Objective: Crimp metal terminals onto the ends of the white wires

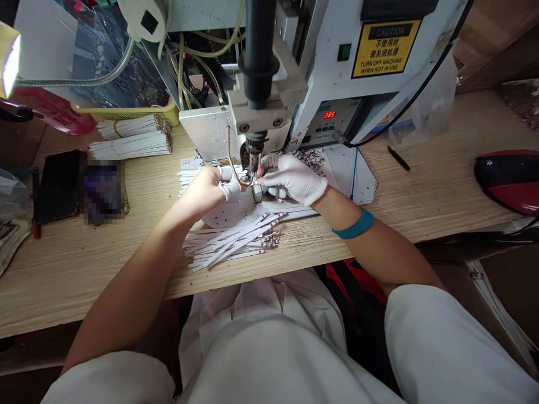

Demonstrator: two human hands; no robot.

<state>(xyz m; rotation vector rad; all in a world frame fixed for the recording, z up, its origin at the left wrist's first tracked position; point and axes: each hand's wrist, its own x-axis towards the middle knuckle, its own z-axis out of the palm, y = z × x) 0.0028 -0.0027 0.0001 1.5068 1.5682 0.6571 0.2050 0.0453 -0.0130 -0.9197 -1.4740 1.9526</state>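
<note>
Under the metal tip of a bench machine [254, 160], both hands meet at a small metal block [257, 193]. My left hand [213, 185], with white covers on some fingers, is closed at the left of the tip; a thin white strip seems to be pinched there, partly hidden by the fingers. On the other side, my right hand [292, 178] wears a white glove, its thumb and forefinger pinched together by the tip. Whatever lies between them is too small to name. Nearer my body lies a loose pile of white flat strips [236, 241] with small metal ends.
Banded bundles of white strips [130, 147] lie back left, before a yellow basket [168, 114]. A phone [59, 185] is at left. Rightward are a black pen [398, 158] and a red-and-black object [509, 179]. Dark scraps [311, 160] lie behind my right hand.
</note>
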